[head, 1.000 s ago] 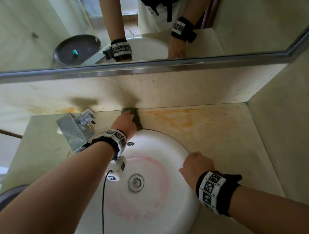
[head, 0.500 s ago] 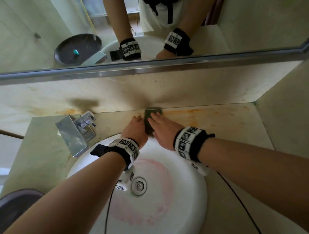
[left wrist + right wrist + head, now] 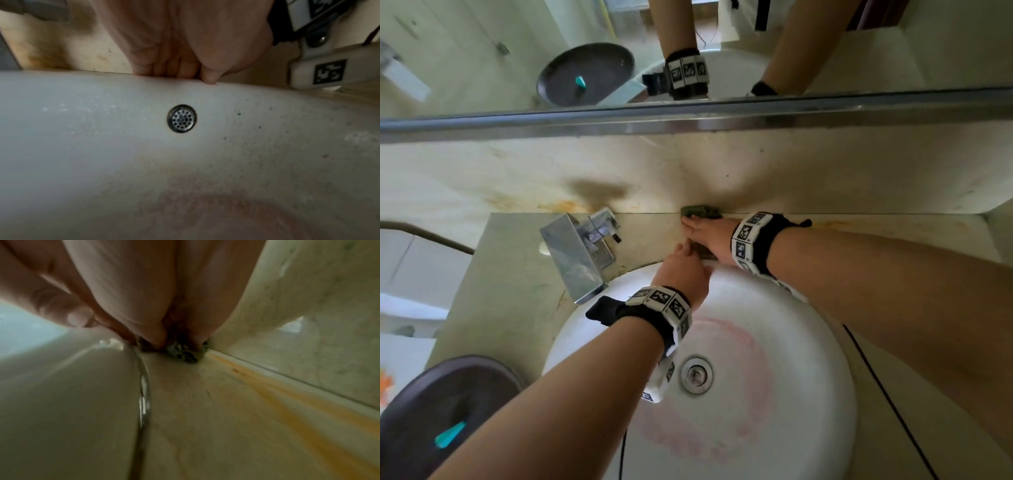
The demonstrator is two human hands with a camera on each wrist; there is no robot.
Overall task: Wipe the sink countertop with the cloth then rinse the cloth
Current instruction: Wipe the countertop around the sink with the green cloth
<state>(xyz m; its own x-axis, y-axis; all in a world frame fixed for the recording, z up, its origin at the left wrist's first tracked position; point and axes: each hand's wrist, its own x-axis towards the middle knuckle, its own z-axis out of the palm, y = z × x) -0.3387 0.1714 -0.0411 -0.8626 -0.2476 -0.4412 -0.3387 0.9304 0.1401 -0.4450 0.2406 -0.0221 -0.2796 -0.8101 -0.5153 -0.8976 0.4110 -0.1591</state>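
A dark green cloth (image 3: 702, 210) lies on the beige countertop (image 3: 517, 274) against the back wall, behind the white sink (image 3: 825, 325). My right hand (image 3: 709, 236) lies flat over the cloth and presses it down, fingers pointing left; the cloth (image 3: 183, 352) pokes out under that hand's fingertips in the right wrist view. My left hand (image 3: 683, 270) sits just in front, fingers stretched towards the cloth's near edge. In the left wrist view the left hand (image 3: 174, 65) reaches over the basin rim, thumb tip on the rim.
A chrome faucet (image 3: 578, 253) stands left of the hands. An orange stain (image 3: 287, 394) runs along the wall joint to the right. A dark basin (image 3: 431, 411) with a teal object (image 3: 450, 431) sits at the lower left. A mirror (image 3: 482, 51) hangs above.
My right hand left the basin's right rim and came over onto the cloth. The left hand, which had the cloth alone, slid back towards the basin rim.
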